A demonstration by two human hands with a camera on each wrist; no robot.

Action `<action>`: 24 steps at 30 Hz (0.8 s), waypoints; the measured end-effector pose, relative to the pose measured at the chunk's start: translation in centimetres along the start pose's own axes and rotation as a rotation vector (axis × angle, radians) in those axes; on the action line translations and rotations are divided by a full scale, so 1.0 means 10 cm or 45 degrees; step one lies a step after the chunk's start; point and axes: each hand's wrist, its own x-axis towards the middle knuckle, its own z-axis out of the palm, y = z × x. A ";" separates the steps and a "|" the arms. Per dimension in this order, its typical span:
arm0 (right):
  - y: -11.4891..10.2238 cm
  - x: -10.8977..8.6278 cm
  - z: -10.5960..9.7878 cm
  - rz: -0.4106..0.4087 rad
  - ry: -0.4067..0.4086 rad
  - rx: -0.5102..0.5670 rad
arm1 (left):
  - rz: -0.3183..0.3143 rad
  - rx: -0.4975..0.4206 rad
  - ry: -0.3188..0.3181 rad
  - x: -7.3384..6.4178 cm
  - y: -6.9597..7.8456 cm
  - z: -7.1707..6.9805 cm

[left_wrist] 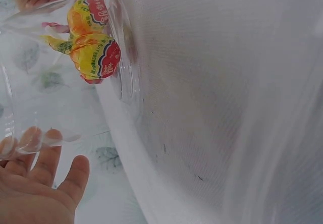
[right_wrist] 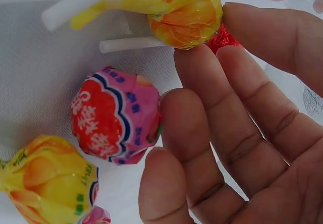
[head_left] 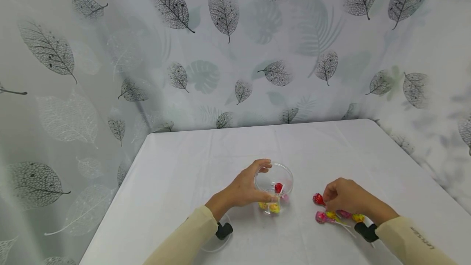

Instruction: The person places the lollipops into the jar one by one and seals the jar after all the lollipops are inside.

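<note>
My left hand (head_left: 243, 187) holds a clear round jar (head_left: 274, 179) near its rim, fingers on the far side and thumb on the near side. Inside, yellow lollipops (left_wrist: 96, 57) lie at the bottom, with a red lollipop (head_left: 278, 187) and a pink one among them. Over on the right, my right hand (head_left: 346, 195) pinches a red lollipop (head_left: 318, 199) close below its head. A yellow lollipop (right_wrist: 186, 14) partly covers those fingertips in the right wrist view. A pink lollipop (right_wrist: 118, 115) lies beside the other fingers.
Another pink lollipop (head_left: 321, 216) and a yellow one (head_left: 358, 218) lie around the right hand, sticks toward me. Partly under the left forearm is a clear round lid (head_left: 213, 245). A leaf-printed curtain (head_left: 228, 60) hangs behind the white table (head_left: 176, 167).
</note>
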 end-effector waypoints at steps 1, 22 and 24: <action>0.00 0.00 0.00 0.005 0.004 -0.003 | 0.001 -0.003 0.000 0.00 0.00 0.00; -0.02 0.01 0.06 0.071 0.046 -0.139 | -0.006 -0.018 0.000 0.00 0.00 0.00; -0.01 0.02 0.07 0.083 0.057 -0.171 | -0.009 -0.023 0.001 0.00 0.01 0.00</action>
